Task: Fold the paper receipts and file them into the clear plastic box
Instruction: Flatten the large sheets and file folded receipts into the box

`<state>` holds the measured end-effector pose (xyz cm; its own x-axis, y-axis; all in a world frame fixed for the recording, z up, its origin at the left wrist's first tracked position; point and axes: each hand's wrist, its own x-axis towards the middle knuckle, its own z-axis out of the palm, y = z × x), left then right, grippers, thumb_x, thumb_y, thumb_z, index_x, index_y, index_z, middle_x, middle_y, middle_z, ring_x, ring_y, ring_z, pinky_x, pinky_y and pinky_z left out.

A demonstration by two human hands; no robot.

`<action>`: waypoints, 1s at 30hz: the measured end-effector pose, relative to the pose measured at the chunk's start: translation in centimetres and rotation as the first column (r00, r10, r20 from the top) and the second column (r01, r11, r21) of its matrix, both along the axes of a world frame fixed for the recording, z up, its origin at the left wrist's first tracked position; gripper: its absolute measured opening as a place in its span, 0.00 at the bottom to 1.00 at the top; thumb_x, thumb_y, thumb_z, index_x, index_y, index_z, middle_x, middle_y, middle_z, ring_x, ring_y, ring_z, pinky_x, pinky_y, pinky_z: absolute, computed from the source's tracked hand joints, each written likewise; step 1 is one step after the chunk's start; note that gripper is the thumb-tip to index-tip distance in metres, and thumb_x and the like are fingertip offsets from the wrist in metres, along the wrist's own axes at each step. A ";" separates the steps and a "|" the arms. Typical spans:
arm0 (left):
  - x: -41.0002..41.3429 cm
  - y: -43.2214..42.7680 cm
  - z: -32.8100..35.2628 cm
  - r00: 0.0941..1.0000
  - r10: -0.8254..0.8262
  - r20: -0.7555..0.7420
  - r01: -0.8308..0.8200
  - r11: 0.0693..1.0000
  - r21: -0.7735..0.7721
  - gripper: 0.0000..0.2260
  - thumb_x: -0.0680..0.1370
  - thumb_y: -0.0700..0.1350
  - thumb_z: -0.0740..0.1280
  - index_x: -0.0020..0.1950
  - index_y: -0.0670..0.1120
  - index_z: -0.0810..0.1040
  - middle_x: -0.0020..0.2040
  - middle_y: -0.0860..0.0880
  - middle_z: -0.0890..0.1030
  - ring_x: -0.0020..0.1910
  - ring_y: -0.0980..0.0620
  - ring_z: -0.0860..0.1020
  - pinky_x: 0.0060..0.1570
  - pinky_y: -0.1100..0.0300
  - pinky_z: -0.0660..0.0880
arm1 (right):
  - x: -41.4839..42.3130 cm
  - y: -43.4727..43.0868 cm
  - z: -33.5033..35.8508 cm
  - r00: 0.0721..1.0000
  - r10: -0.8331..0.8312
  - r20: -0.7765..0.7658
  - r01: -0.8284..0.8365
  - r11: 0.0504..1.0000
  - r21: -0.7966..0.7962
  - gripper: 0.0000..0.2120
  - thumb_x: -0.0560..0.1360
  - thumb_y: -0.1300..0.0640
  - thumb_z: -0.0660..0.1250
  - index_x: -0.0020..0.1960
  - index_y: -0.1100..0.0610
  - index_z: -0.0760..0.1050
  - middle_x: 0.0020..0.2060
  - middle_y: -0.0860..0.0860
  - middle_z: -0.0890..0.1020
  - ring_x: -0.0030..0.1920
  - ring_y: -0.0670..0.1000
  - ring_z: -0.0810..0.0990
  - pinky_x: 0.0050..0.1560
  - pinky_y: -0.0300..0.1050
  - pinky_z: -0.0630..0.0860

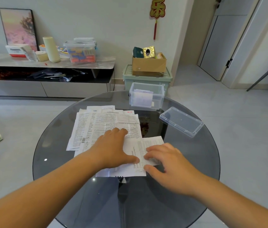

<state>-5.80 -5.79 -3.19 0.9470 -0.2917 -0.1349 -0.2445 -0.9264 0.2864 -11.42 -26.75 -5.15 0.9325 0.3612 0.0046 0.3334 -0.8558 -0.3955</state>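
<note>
While both flat, open hands, left [113, 148] and right [166, 160], press 1 white printed receipt [144, 146], creasing comes next, then the clear plastic box [147, 96].

The receipts [103, 127] lie in a loose, overlapping stack of white printed sheets, spreading out ahead of my left hand [113, 148] and partly under it. One receipt [144, 150] lies flat and slightly askew between my two hands, pinned by my left thumb and my right hand's [166, 163] fingertips. The clear plastic box [147, 96] stands open well beyond my right hand, folded papers upright inside.
</note>
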 end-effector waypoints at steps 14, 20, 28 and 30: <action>-0.1 -0.4 1.5 0.970 0.132 -0.204 -0.209 0.880 -0.426 0.10 0.82 0.53 0.63 0.48 0.47 0.74 0.45 0.54 0.82 0.38 0.55 0.83 0.31 0.69 0.74 | -0.5 -0.8 0.5 0.999 0.030 -0.034 -0.031 0.998 -0.045 0.30 0.76 0.29 0.55 0.73 0.41 0.66 0.73 0.35 0.65 0.71 0.38 0.60 0.73 0.42 0.59; -1.6 0.1 2.3 0.847 0.079 -0.526 -0.452 0.625 -0.636 0.11 0.82 0.39 0.65 0.62 0.45 0.68 0.50 0.43 0.86 0.37 0.47 0.86 0.34 0.59 0.79 | -0.8 -0.8 1.2 0.998 0.018 -0.063 -0.019 0.999 -0.029 0.41 0.68 0.22 0.59 0.76 0.38 0.57 0.73 0.34 0.62 0.71 0.39 0.61 0.71 0.41 0.62; -2.3 0.5 2.3 0.759 -0.125 -0.638 -0.417 0.659 -0.626 0.09 0.82 0.39 0.64 0.58 0.39 0.82 0.50 0.43 0.86 0.44 0.50 0.84 0.37 0.65 0.77 | -1.0 -0.6 0.7 1.000 0.028 -0.008 -0.028 1.000 -0.006 0.42 0.67 0.21 0.57 0.75 0.40 0.60 0.71 0.34 0.65 0.70 0.37 0.63 0.69 0.37 0.66; -2.6 0.4 2.7 0.767 -0.191 -0.612 -0.328 0.704 -0.630 0.10 0.81 0.44 0.67 0.54 0.40 0.84 0.50 0.43 0.86 0.48 0.50 0.83 0.40 0.65 0.75 | -1.1 -0.7 0.7 1.000 0.013 0.024 -0.013 1.000 0.013 0.39 0.69 0.22 0.57 0.74 0.42 0.64 0.68 0.35 0.69 0.67 0.37 0.66 0.66 0.34 0.65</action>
<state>-8.39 -5.39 -0.53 0.7477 -0.4782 -0.4606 0.2738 -0.4100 0.8700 -12.48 -27.40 -4.43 0.9272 0.3732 0.0322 0.3543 -0.8459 -0.3988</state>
